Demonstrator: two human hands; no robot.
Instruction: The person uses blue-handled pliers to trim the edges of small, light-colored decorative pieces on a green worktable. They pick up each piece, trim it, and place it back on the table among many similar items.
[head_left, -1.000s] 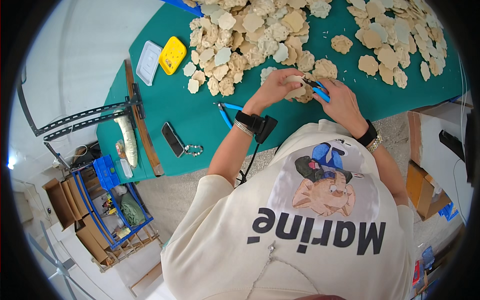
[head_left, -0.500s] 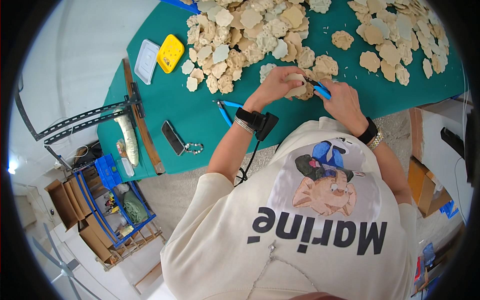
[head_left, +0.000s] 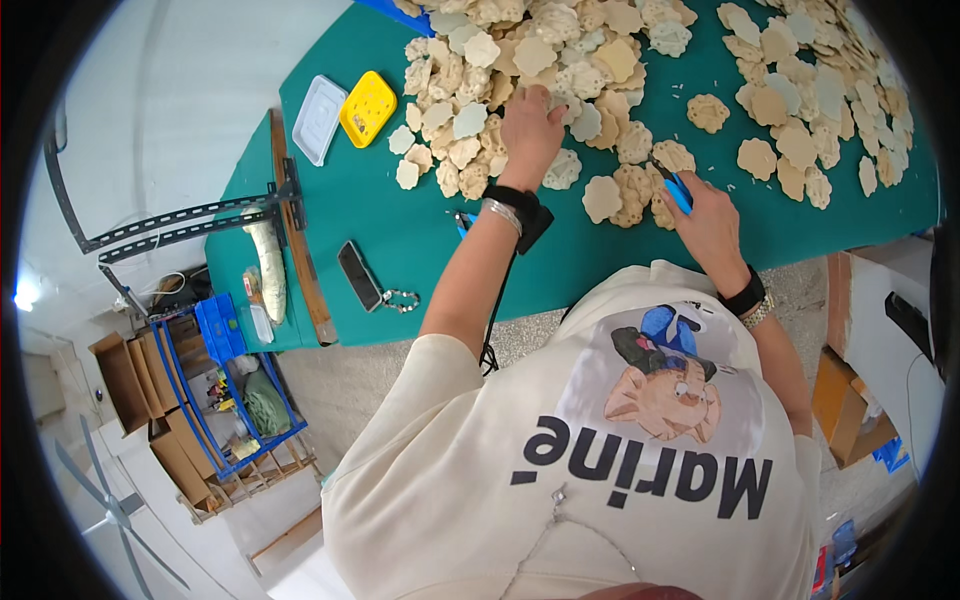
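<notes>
My left hand [head_left: 532, 130] reaches onto the near edge of a heap of flat, wavy-edged beige and pale grey pieces [head_left: 535, 57]. Its thumb stands apart from the fingers, whose tips touch the pieces, and I see nothing gripped. In my right hand [head_left: 708, 222] are blue-handled nippers [head_left: 677, 190], jaws pointing away from me. Beside their jaws lies a small group of similar pieces, including a beige piece [head_left: 602, 199] lying flat with its smooth side up. A second pair of blue-handled cutters [head_left: 463, 223] lies by my left wrist, partly hidden.
A second heap [head_left: 825, 100] spreads at the far right. On the left of the green table [head_left: 440, 285] are a yellow tray [head_left: 368, 108], a white tray [head_left: 317, 120] and a phone [head_left: 358, 275] with a beaded strap. Small white scraps are scattered about.
My left hand has let go of a beige piece, now lying near me, and moved away and left to the heap. The nippers in my right hand have drawn away from that piece.
</notes>
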